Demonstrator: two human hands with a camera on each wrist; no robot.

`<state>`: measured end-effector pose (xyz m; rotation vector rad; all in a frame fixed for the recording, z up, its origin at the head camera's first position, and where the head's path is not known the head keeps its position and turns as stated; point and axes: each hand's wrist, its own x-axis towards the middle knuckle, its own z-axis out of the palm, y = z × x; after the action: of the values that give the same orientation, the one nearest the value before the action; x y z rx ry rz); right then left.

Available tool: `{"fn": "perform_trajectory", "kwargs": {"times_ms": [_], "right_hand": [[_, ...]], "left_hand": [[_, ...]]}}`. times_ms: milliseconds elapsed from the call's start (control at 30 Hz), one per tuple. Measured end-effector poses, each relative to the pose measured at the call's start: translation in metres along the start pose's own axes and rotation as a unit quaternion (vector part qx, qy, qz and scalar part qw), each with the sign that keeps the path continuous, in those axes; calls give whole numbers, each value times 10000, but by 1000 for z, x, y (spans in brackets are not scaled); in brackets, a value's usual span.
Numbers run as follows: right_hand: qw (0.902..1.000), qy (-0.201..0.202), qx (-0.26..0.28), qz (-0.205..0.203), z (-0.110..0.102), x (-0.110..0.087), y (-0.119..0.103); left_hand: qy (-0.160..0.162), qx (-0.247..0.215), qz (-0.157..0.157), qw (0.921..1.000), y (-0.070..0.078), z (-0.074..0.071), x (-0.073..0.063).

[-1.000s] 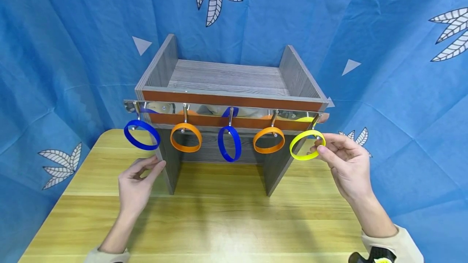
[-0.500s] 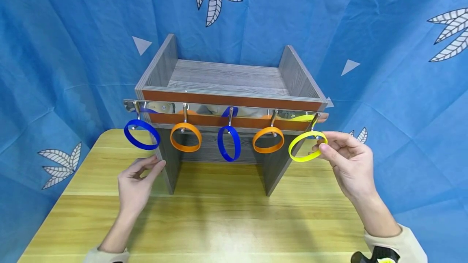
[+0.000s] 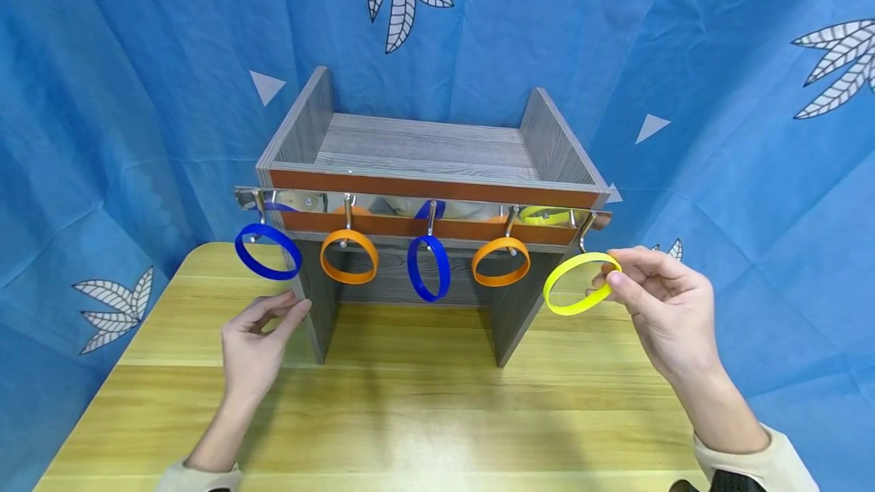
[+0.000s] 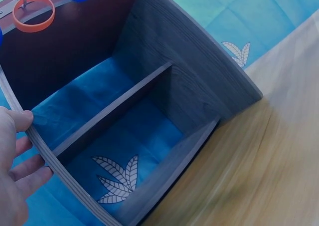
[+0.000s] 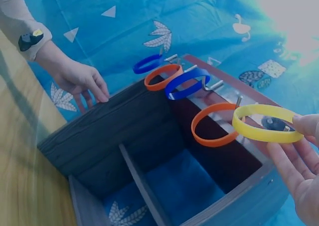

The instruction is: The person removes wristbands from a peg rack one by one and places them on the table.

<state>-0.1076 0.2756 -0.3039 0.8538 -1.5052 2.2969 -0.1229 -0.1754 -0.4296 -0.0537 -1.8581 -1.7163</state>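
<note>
My right hand [image 3: 673, 317] pinches a yellow silicone wristband [image 3: 579, 312] by its right edge between thumb and fingers. The wristband's upper edge sits right at the tip of the rightmost metal hook [image 3: 584, 234]. On the left, my left hand [image 3: 256, 348] grips the front edge of the grey wooden shelf unit's side panel [image 4: 75, 183], thumb on one face and fingers on the other. Between the hands, blue wristbands [image 3: 428, 268] and orange wristbands [image 3: 349, 279] hang from the other hooks of the shiny metal rail [image 3: 393, 206].
The shelf unit has a raised top tray [image 3: 427, 144] with low side walls. It stands on a light wood table [image 3: 410, 416], and a blue cloth with white leaf prints [image 3: 437, 36] hangs close behind.
My right hand has drawn the yellow wristband slightly right and down, toward the hook's tip. My left hand keeps its grip on the panel, and the other wristbands hang as before.
</note>
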Motion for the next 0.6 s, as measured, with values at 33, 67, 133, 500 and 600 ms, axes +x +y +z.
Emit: {"fn": "perform_trajectory", "kwargs": {"times_ms": [33,67,133,500,600], "right_hand": [[10000,-23,30,15,1,-1,0],[10000,-47,23,31,1,-2,0],[9999,-109,10,83,2,-5,2],[9984,-323,-152,441,0,-24,19],[9974,-204,-220,660,-2,-31,24]], "left_hand": [[-3,62,11,10000,0,0,0],[4,64,-7,10000,0,0,0],[15,90,-10,10000,0,0,0],[39,131,-60,9999,0,-1,0],[47,140,-97,9998,1,-1,0]]}}
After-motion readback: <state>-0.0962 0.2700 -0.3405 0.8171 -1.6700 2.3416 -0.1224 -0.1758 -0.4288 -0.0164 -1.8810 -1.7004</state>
